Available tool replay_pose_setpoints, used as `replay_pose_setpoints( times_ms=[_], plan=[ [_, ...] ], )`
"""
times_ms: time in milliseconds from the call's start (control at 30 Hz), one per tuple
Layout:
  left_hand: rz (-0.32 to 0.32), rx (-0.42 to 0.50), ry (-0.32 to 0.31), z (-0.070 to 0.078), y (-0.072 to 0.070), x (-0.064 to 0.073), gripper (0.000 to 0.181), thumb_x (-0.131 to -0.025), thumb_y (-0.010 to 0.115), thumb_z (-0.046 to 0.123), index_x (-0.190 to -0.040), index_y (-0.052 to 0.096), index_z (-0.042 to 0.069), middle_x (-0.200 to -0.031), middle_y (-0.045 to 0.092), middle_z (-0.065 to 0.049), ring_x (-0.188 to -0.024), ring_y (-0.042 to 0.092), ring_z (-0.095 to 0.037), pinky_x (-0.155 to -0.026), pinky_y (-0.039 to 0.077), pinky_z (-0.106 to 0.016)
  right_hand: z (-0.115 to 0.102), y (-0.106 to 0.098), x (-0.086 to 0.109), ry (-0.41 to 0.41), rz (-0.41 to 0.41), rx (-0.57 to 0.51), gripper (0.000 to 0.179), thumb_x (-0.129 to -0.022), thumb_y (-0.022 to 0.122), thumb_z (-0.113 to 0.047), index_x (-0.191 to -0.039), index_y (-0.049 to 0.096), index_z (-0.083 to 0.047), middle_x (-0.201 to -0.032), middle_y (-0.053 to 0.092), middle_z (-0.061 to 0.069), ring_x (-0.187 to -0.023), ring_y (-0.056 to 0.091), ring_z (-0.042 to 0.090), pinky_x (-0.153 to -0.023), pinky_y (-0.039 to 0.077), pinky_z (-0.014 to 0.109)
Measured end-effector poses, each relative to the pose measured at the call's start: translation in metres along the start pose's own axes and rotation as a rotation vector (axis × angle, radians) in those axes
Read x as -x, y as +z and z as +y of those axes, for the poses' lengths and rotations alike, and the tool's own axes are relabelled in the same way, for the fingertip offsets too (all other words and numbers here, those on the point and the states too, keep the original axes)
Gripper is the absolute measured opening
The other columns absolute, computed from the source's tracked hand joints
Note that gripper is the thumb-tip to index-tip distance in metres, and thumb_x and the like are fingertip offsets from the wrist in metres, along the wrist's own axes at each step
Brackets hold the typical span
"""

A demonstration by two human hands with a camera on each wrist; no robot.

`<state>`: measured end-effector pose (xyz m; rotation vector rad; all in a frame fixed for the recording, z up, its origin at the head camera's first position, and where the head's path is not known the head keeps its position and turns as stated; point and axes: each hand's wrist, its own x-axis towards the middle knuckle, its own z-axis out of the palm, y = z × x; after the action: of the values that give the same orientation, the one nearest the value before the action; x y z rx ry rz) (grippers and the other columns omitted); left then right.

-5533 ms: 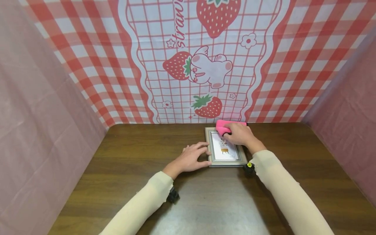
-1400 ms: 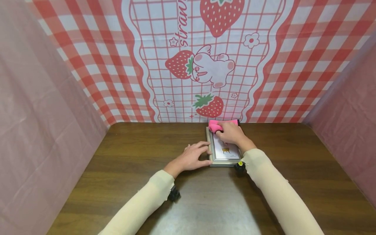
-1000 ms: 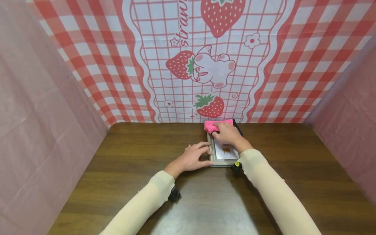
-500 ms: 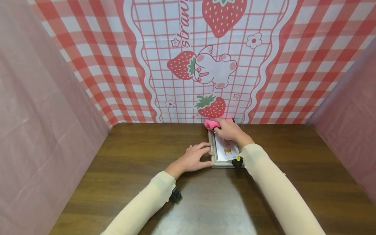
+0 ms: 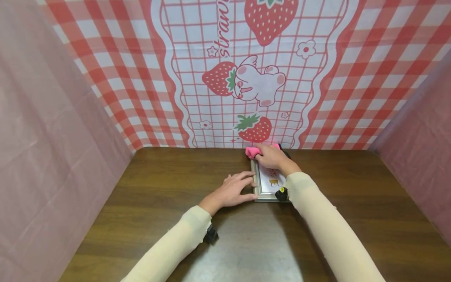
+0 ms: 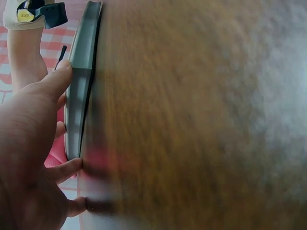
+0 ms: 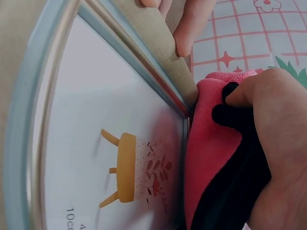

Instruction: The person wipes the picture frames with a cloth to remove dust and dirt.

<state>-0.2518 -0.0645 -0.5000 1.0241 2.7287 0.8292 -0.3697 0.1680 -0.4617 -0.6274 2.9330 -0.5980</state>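
A picture frame (image 5: 266, 196) with a pale, silvery border lies flat on the wooden table. Its print of a yellow stool and a leafy plant (image 7: 125, 167) shows in the right wrist view. My left hand (image 5: 235, 190) rests at the frame's left edge with spread fingers; thumb and fingertips touch its side (image 6: 76, 105) in the left wrist view. With my right hand (image 5: 274, 157) I grip a bunched pink cloth (image 7: 213, 139) that has a black part, against the frame's far border. That far border is mostly hidden under cloth and hand.
The brown wooden table (image 5: 169, 176) meets a red-and-white checked strawberry curtain (image 5: 257, 129) just behind the frame. Plain pink cloth walls (image 5: 53, 129) stand at both sides. A black camera (image 5: 282, 194) on the right wrist hangs over the frame's near right corner.
My right hand has slid left along the frame's far border with the pink cloth. In the last half second it has come slightly nearer. The left hand stays against the frame's left side.
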Motion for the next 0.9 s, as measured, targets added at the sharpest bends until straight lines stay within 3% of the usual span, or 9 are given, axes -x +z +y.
replay_pose_setpoints(
  times_ms=[200, 300, 400, 533, 667, 800, 900],
  plan=[
    [-0.032, -0.061, -0.023, 0.018, -0.015, 0.007, 0.047, -0.11, 0.069, 0.052, -0.145, 0.072, 0.021, -0.182, 0.044, -0.004, -0.162, 0.049, -0.045, -0.13, 0.031, -0.083, 0.013, 0.011, -0.01, 0.0, -0.003, 0.004, 0.064, -0.109, 0.055, -0.033, -0.167, 0.051, -0.006, -0.166, 0.061, 0.024, -0.153, 0.059, 0.05, -0.127, 0.046, 0.07],
    [-0.031, -0.052, -0.021, 0.014, -0.012, 0.005, 0.047, -0.109, 0.07, 0.053, -0.145, 0.072, 0.022, -0.181, 0.044, -0.003, -0.161, 0.05, -0.045, -0.129, 0.032, -0.083, 0.021, 0.017, -0.015, 0.002, -0.007, 0.014, 0.065, -0.11, 0.055, -0.035, -0.169, 0.049, -0.007, -0.168, 0.06, 0.023, -0.155, 0.057, 0.049, -0.127, 0.045, 0.07],
    [-0.003, -0.048, -0.001, 0.001, -0.001, 0.0, 0.049, -0.107, 0.071, 0.058, -0.143, 0.073, 0.025, -0.179, 0.046, -0.001, -0.158, 0.052, -0.046, -0.127, 0.033, -0.085, 0.021, 0.017, -0.014, 0.004, -0.012, 0.015, 0.066, -0.11, 0.054, -0.035, -0.169, 0.048, -0.008, -0.168, 0.059, 0.022, -0.156, 0.057, 0.047, -0.127, 0.046, 0.07],
    [0.026, -0.048, 0.014, -0.009, 0.006, -0.003, 0.049, -0.105, 0.072, 0.061, -0.14, 0.073, 0.027, -0.178, 0.047, 0.0, -0.156, 0.054, -0.046, -0.126, 0.034, -0.086, 0.002, 0.004, 0.0, 0.012, -0.028, 0.007, 0.066, -0.11, 0.052, -0.031, -0.17, 0.047, -0.006, -0.168, 0.059, 0.024, -0.156, 0.056, 0.048, -0.128, 0.044, 0.071],
    [0.002, -0.063, -0.004, 0.007, -0.006, 0.002, 0.046, -0.107, 0.073, 0.054, -0.141, 0.073, 0.023, -0.179, 0.047, -0.003, -0.157, 0.054, -0.046, -0.127, 0.035, -0.085, -0.02, -0.014, 0.018, 0.022, -0.05, -0.019, 0.065, -0.112, 0.05, -0.026, -0.172, 0.043, -0.004, -0.17, 0.055, 0.027, -0.159, 0.052, 0.05, -0.132, 0.04, 0.069],
    [-0.026, -0.091, -0.015, 0.021, -0.016, 0.006, 0.046, -0.109, 0.072, 0.051, -0.144, 0.072, 0.022, -0.179, 0.046, -0.006, -0.158, 0.053, -0.045, -0.128, 0.036, -0.083, -0.02, -0.017, 0.023, 0.027, -0.034, -0.016, 0.063, -0.112, 0.048, -0.025, -0.172, 0.044, -0.005, -0.17, 0.056, 0.026, -0.16, 0.053, 0.049, -0.133, 0.04, 0.068],
    [-0.02, -0.075, -0.012, 0.016, -0.011, 0.004, 0.046, -0.109, 0.072, 0.052, -0.144, 0.072, 0.023, -0.179, 0.046, -0.006, -0.158, 0.052, -0.047, -0.128, 0.034, -0.083, -0.014, -0.019, 0.025, 0.028, -0.019, -0.006, 0.061, -0.11, 0.049, -0.024, -0.168, 0.048, -0.005, -0.165, 0.061, 0.026, -0.155, 0.057, 0.049, -0.129, 0.044, 0.07]
  ],
)
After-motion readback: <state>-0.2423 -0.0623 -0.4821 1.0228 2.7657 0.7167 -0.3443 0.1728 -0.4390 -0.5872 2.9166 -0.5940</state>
